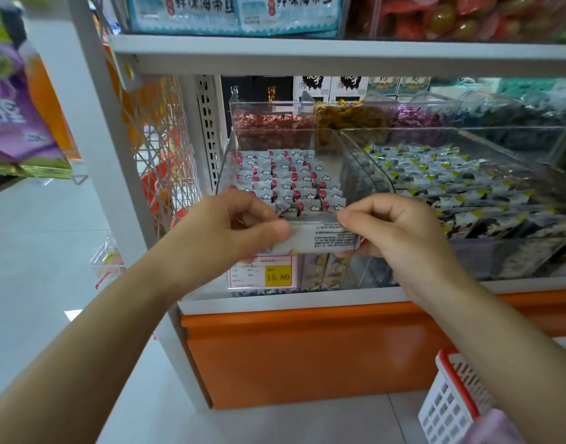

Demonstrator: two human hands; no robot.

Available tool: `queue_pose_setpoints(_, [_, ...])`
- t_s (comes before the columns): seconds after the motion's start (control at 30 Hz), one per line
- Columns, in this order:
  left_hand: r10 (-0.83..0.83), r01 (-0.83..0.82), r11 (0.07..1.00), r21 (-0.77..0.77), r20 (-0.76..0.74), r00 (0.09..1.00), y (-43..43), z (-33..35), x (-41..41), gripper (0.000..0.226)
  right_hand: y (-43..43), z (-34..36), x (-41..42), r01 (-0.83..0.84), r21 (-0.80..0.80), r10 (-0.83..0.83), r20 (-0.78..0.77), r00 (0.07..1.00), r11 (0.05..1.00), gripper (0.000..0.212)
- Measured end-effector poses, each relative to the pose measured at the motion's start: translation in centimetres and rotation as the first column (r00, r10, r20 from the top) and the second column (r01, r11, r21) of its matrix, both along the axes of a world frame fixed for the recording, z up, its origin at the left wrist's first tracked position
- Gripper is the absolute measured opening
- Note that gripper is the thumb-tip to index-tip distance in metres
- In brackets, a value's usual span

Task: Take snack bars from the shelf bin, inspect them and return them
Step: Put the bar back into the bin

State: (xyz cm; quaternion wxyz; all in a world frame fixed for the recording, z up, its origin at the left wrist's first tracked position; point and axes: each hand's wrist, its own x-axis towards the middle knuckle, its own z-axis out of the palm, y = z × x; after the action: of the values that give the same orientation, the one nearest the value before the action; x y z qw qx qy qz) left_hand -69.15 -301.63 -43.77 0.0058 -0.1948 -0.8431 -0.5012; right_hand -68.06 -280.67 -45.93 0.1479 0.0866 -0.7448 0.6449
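Head view: left hand (243, 227) and right hand (393, 232) pinch snack bar (320, 239) ends; it lies left-right.

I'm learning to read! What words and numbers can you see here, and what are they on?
"15. 80": yellow patch of the red-edged paper price tag.
"鲜味海带丝", tops cut off: blue-and-white plastic packets on the top shelf.
Too blurred: small black print on the silver foil snack bar.
Also blurred: lettering on the black cardboard boxes and the purple plastic bag.

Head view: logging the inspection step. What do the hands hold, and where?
One snack bar, pinched at its ends: left hand on the left end, right hand on the right end.
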Motion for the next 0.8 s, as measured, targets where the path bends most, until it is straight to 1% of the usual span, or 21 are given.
queue_pose_setpoints(0.1, [0.012,-0.012,1.0,-0.017,0.003,1.0,0.0,-0.2,-0.1,0.036,0.5,0.4,-0.2,-0.069,-0.048,0.074,0.124,0.989,0.996,0.013])
queue_pose_setpoints(0.2, [0.021,-0.021,0.999,-0.028,-0.01,1.0,0.0,-0.2,-0.5,0.031,1.3,1.0,-0.4,-0.19,-0.059,0.199,0.282,0.938,0.98,0.011])
queue_pose_setpoints(0.27, [0.02,-0.02,0.999,-0.033,-0.009,1.0,0.1,-0.4,-0.5,0.026,1.8,1.3,-0.4,-0.235,-0.086,0.25,0.343,0.905,0.968,0.01])
queue_pose_setpoints(0.3, [0.018,-0.018,0.999,-0.033,-0.009,1.0,0.1,-0.5,-0.6,0.02,1.9,1.5,-0.4,-0.245,-0.1,0.265,0.36,0.895,0.964,0.012])
queue_pose_setpoints(0.37, [0.017,-0.018,0.999,-0.042,-0.019,1.0,0.2,-0.7,-0.6,0.009,2.1,1.7,-0.4,-0.258,-0.119,0.284,0.384,0.878,0.959,0.019])
queue_pose_setpoints(0.47, [0.019,-0.023,0.996,-0.082,-0.05,0.999,0.3,-0.8,-0.7,0.009,2.2,1.7,-0.4,-0.288,-0.115,0.31,0.403,0.861,0.951,0.022])
queue_pose_setpoints(0.6, [0.015,-0.018,0.996,-0.093,-0.036,0.999,0.4,-0.8,-0.7,0.01,2.3,1.5,-0.5,-0.288,-0.127,0.315,0.397,0.862,0.949,0.023])
queue_pose_setpoints(0.7, [0.014,-0.019,0.995,-0.093,-0.05,0.999,0.5,-0.8,-0.5,0.011,2.3,1.2,-0.6,-0.253,-0.139,0.287,0.383,0.878,0.957,0.018])
queue_pose_setpoints(0.77, [0.008,-0.014,0.995,-0.097,-0.058,0.998,0.6,-0.6,-0.3,0.003,2.3,1.1,-0.7,-0.216,-0.152,0.258,0.372,0.892,0.965,0.011])
queue_pose_setpoints(0.8, [0.002,-0.01,0.994,-0.111,-0.072,0.997,0.7,-0.6,-0.1,0.007,2.2,1.0,-0.7,-0.196,-0.158,0.242,0.364,0.9,0.968,0.012])
